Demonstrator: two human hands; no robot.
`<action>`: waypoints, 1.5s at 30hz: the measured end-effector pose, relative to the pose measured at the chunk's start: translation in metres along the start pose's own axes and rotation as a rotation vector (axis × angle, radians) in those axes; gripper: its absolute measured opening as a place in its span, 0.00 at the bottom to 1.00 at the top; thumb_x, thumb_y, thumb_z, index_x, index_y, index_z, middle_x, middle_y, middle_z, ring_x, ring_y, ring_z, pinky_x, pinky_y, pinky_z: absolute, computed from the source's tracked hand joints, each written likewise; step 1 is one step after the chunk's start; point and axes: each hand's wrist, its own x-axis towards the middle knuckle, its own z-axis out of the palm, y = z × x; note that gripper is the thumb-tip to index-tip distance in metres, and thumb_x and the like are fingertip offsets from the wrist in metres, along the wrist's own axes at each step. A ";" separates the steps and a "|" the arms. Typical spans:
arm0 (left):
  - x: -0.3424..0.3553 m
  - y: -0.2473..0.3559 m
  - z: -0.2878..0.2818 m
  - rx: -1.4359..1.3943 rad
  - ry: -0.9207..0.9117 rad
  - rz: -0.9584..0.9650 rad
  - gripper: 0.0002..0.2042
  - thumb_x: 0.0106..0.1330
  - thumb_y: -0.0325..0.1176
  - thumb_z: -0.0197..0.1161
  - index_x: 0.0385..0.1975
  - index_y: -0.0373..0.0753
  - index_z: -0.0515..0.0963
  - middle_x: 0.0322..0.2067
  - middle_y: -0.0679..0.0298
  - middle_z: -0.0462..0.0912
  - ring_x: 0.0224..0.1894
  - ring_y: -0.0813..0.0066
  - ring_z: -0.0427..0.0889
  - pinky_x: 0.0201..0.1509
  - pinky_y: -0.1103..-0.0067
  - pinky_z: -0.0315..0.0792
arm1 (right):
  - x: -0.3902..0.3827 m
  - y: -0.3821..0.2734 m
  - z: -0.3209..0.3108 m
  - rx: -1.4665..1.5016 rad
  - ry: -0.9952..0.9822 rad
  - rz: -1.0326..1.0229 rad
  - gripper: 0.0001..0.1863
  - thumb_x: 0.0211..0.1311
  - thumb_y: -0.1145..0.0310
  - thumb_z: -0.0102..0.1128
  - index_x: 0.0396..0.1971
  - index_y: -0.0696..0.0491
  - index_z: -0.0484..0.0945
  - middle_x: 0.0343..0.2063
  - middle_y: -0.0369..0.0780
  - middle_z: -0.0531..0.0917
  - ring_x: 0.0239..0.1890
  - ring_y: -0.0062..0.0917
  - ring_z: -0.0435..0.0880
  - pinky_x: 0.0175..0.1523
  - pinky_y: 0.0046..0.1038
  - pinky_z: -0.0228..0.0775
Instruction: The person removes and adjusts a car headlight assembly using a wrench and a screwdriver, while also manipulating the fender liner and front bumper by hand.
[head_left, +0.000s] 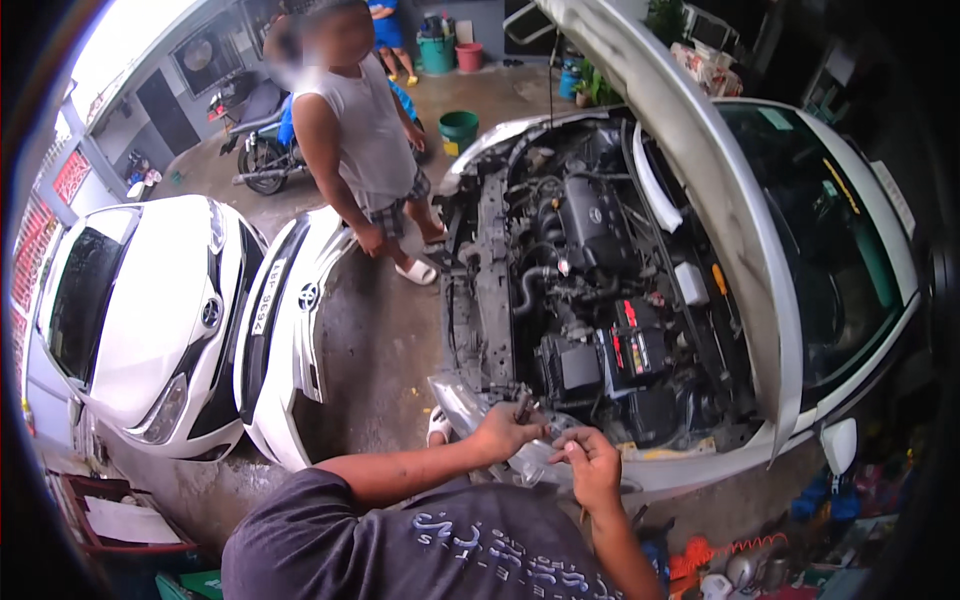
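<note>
A clear headlight [458, 402] rests at the near front corner of the car with its hood up. My left hand [507, 432] is closed over the headlight, with a small dark part showing above its fingers; what exactly it grips is hidden. Just to the right, my right hand [590, 462] has thumb and fingers pinched together by the headlight's near end. Anything between those fingertips is too small to name. Beyond both hands lies the open engine bay [560, 300], with a black battery [640, 345] close by.
The raised hood [735, 210] slants over the bay, where an orange-handled screwdriver [719, 280] lies. A detached white bumper [285, 330] stands on the floor at left beside a white car [140, 310]. A person [355, 140] stands ahead. Red coiled hose [715, 550] lies lower right.
</note>
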 end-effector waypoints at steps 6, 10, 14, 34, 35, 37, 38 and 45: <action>-0.019 0.028 0.005 0.149 -0.034 0.019 0.08 0.65 0.30 0.70 0.39 0.33 0.84 0.33 0.68 0.87 0.36 0.84 0.80 0.40 0.77 0.76 | -0.005 -0.009 0.005 -0.040 -0.226 0.065 0.12 0.72 0.80 0.52 0.53 0.59 0.67 0.33 0.43 0.85 0.33 0.24 0.87 0.41 0.26 0.77; -0.025 0.027 0.013 0.189 -0.081 -0.205 0.07 0.66 0.31 0.71 0.36 0.34 0.85 0.32 0.68 0.87 0.35 0.85 0.80 0.39 0.80 0.75 | -0.012 -0.001 0.001 -0.122 -0.213 0.135 0.12 0.72 0.80 0.51 0.52 0.58 0.66 0.32 0.43 0.86 0.30 0.25 0.87 0.40 0.26 0.77; -0.031 -0.029 0.007 0.072 -0.158 -0.156 0.05 0.69 0.28 0.68 0.37 0.32 0.83 0.31 0.66 0.87 0.33 0.84 0.81 0.37 0.81 0.75 | -0.026 0.011 0.002 -0.167 -0.266 0.258 0.14 0.72 0.80 0.51 0.54 0.58 0.64 0.31 0.43 0.86 0.28 0.24 0.85 0.37 0.26 0.76; 0.021 -0.046 0.015 -0.308 -0.304 -0.790 0.10 0.66 0.35 0.71 0.26 0.44 0.76 0.17 0.78 0.63 0.16 0.88 0.56 0.19 0.81 0.46 | -0.015 0.047 -0.024 -0.697 -0.028 -0.004 0.10 0.64 0.70 0.68 0.41 0.56 0.79 0.34 0.48 0.88 0.34 0.41 0.90 0.39 0.37 0.80; 0.021 -0.044 0.023 -0.330 -0.293 -0.784 0.13 0.65 0.36 0.72 0.23 0.45 0.74 0.16 0.78 0.62 0.15 0.87 0.56 0.19 0.80 0.45 | -0.015 0.052 -0.030 -0.700 -0.041 -0.002 0.10 0.64 0.70 0.68 0.41 0.56 0.79 0.34 0.48 0.88 0.34 0.41 0.90 0.39 0.37 0.80; 0.024 -0.047 0.029 -0.318 -0.270 -0.796 0.13 0.65 0.36 0.72 0.23 0.45 0.74 0.16 0.78 0.61 0.15 0.87 0.56 0.19 0.80 0.46 | -0.016 0.063 -0.041 -0.618 -0.038 0.000 0.08 0.63 0.71 0.68 0.38 0.57 0.80 0.30 0.45 0.88 0.31 0.35 0.89 0.37 0.35 0.78; 0.026 -0.049 0.031 -0.296 -0.266 -0.804 0.13 0.64 0.36 0.72 0.23 0.46 0.74 0.16 0.78 0.61 0.15 0.87 0.56 0.19 0.79 0.46 | -0.017 0.069 -0.050 -0.624 -0.041 0.003 0.08 0.63 0.71 0.68 0.38 0.57 0.80 0.30 0.45 0.88 0.31 0.35 0.89 0.37 0.35 0.78; 0.035 -0.093 0.004 0.066 0.003 -0.535 0.15 0.63 0.39 0.73 0.43 0.35 0.84 0.24 0.70 0.78 0.21 0.81 0.69 0.23 0.78 0.62 | 0.008 0.106 -0.157 -0.570 0.267 0.250 0.05 0.63 0.74 0.67 0.36 0.58 0.80 0.25 0.42 0.86 0.27 0.25 0.86 0.36 0.30 0.76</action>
